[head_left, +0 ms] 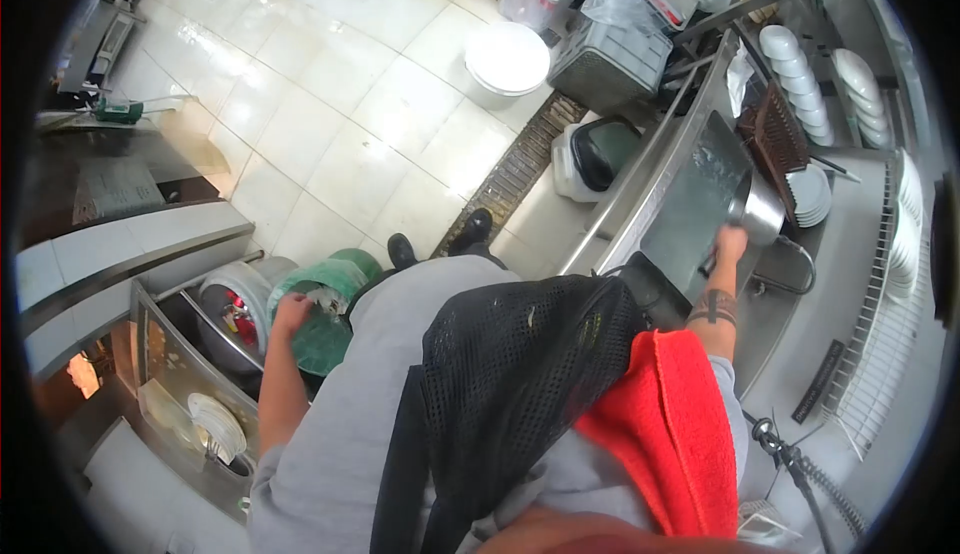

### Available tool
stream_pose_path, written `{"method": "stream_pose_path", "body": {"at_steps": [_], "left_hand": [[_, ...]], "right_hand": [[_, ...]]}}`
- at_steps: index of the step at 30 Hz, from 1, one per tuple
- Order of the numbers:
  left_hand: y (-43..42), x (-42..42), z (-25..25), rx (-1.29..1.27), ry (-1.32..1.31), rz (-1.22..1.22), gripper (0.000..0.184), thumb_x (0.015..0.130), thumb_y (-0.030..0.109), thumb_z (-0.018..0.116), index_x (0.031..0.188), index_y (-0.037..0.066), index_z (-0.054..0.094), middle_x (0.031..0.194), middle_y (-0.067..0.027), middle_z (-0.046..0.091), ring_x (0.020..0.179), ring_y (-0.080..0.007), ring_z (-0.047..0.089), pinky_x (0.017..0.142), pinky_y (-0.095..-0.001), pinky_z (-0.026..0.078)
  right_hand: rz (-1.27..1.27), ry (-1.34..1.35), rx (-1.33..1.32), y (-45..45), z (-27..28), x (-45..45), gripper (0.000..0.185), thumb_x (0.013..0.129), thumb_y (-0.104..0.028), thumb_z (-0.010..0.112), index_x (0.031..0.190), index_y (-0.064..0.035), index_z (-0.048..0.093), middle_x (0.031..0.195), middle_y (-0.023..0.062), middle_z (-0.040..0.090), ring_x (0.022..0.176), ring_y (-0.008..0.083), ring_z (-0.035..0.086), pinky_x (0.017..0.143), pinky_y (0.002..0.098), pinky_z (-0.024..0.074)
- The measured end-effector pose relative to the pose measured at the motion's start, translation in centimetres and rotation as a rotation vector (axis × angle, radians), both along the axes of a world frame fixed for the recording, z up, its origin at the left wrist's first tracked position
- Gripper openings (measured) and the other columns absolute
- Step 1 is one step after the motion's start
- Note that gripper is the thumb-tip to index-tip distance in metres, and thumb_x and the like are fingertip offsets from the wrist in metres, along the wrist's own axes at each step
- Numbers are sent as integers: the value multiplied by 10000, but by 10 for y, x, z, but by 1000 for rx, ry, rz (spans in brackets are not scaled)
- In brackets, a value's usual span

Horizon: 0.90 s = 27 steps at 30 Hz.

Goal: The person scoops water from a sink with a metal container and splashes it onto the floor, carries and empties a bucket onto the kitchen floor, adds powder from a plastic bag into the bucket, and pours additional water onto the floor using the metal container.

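My left hand (292,312) is at the edge of a green bin bag (305,279) lining a bin, its fingers curled on the plastic. Pale scraps (328,300) show inside the bag. On the other side, my right hand (731,246) is closed at the lower edge of a metal pot (759,210) in the sink area; the handle is hidden by my fingers. Greyish water fills the sink basin (690,219) beside that hand. A red cloth (675,434) and black mesh (520,354) lie against my body.
Stacked white bowls (797,84), plates (808,196) and a brown rack (775,129) stand beyond the sink. A spray hose (790,454) is at the near right. Plates (215,424) sit at the lower left. A white bucket (507,58) and grey crate (612,62) stand on the tiled floor.
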<state>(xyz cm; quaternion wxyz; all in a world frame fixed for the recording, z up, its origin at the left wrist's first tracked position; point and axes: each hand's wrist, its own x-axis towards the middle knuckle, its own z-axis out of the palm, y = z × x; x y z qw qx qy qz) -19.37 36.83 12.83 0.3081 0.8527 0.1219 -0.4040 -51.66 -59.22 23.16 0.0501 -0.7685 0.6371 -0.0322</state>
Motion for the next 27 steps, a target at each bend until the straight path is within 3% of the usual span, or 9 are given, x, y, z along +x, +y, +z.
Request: {"method": "stream_pose_path", "body": {"at_steps": [2, 3, 7, 8, 9, 12, 19, 22, 27], "left_hand": [[-8, 1, 24, 191, 104, -270, 309, 829, 231, 602, 961, -41, 671, 753, -124, 663, 642, -194, 618, 623, -322, 499], [-12, 2, 32, 204, 95, -288, 309, 829, 231, 602, 961, -41, 671, 753, -124, 663, 642, -194, 618, 623, -322, 499], [9, 17, 17, 163, 70, -282, 315, 839, 252, 601, 990, -11, 684, 744, -122, 664, 655, -202, 621, 626, -343, 491], [12, 21, 12, 131, 45, -335, 314, 844, 260, 601, 1000, 2, 688, 745, -117, 665, 653, -204, 619, 626, -348, 487], [-6, 29, 25, 155, 55, -336, 310, 846, 263, 603, 1001, 7, 687, 750, -117, 667, 656, -209, 617, 632, -351, 486], [-71, 68, 63, 241, -98, -509, 293, 858, 254, 598, 1016, 21, 680, 769, -118, 672, 658, -217, 611, 645, -350, 485], [-152, 79, 79, -29, -209, -394, 305, 864, 245, 590, 1038, 11, 677, 899, -153, 691, 826, -245, 655, 770, -345, 498], [-155, 62, 72, -57, -175, -442, 317, 854, 238, 586, 1051, 5, 673, 968, -179, 688, 916, -269, 659, 833, -351, 494], [-93, 26, 6, -70, -100, -367, 343, 831, 244, 589, 1055, -5, 665, 991, -186, 684, 939, -294, 655, 851, -352, 490]], "right_hand": [[-345, 67, 396, 5, -32, -35, 314, 789, -130, 506, 980, 94, 617, 744, 199, 634, 586, 309, 638, 486, 422, 481], [-362, 56, 409, 8, -49, -44, 314, 789, -130, 506, 980, 94, 617, 744, 199, 634, 586, 309, 638, 486, 422, 481], [-392, -1029, 794, 74, -98, -46, 177, 896, -165, 477, 922, -39, 598, 798, 65, 589, 735, 190, 597, 679, 358, 500], [55, -920, 783, 76, -101, -35, 119, 886, -130, 475, 860, -58, 566, 722, 12, 516, 661, 145, 538, 618, 325, 478], [-537, -1133, 873, 54, -134, -20, 106, 866, -95, 487, 781, -67, 542, 653, 19, 503, 600, 160, 517, 570, 305, 454], [-672, -1846, 1239, 40, -161, -21, 253, 860, -74, 477, 618, -109, 410, 517, 7, 397, 477, 128, 433, 478, 258, 400], [-279, -2132, 1354, 77, -10, 24, 172, 885, -78, 441, 713, -79, 452, 628, -11, 440, 469, 80, 410, 452, 254, 390], [-57, -1956, 1353, 68, 71, 58, 152, 884, -88, 462, 734, -73, 476, 614, -19, 426, 475, 80, 405, 458, 255, 381], [-49, -1687, 1317, 33, 185, 120, 201, 908, -91, 458, 708, -89, 446, 594, -19, 419, 478, 83, 410, 448, 248, 349]]}}
